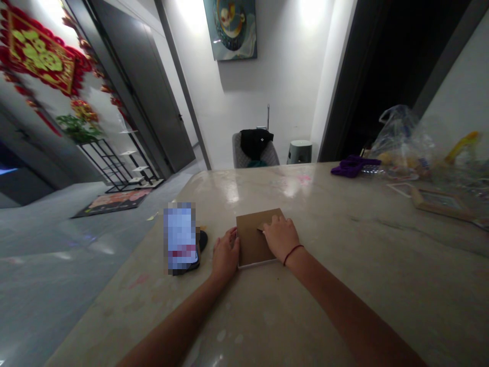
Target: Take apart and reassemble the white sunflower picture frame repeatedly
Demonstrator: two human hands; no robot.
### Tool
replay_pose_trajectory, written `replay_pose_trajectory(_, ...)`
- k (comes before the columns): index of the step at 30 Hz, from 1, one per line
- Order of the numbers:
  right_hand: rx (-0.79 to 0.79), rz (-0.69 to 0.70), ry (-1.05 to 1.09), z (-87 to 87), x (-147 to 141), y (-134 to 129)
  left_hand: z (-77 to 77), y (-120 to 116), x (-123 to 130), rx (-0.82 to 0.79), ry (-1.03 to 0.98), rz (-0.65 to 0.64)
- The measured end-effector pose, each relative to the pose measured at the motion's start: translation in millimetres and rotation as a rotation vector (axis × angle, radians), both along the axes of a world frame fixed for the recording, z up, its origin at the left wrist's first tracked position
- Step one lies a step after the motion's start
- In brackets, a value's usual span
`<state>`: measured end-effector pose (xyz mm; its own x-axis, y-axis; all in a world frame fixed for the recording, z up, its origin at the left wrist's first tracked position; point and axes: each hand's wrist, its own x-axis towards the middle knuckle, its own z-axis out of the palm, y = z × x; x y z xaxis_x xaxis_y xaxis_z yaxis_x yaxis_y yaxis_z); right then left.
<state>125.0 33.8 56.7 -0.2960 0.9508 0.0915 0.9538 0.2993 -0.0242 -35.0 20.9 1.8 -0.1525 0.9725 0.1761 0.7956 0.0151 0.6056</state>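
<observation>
Your right grip is pinched closed around a slim pointed object, too small to identify, over the brown square board, which lies at twelve o'clock on the tabletop. Your left hand, fingers bent, touches the board's nine-o'clock edge, though whether it grasps cannot be told; from the board, a phone sits at nine o'clock and purple cloth at two o'clock

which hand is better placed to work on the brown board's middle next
Probably the right hand: it's over the brown board, apparently holding a small pointed object near the middle. The left hand is at the board's left edge, seemingly better for steadying.
</observation>
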Motion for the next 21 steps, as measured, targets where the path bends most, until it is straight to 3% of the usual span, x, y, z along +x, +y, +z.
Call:
replay_pose_trajectory(9, 0.006, 0.011, -0.005, -1.5, -1.2, -0.6, 1.7, -1.6, 0.5, -0.005, 0.053, -0.003)
replay_pose_trajectory(21, -0.075, 0.008, -0.007, 4.9, -0.6, -6.7, 4.6, -3.8, 5.2, 0.007, 0.304, -0.068)
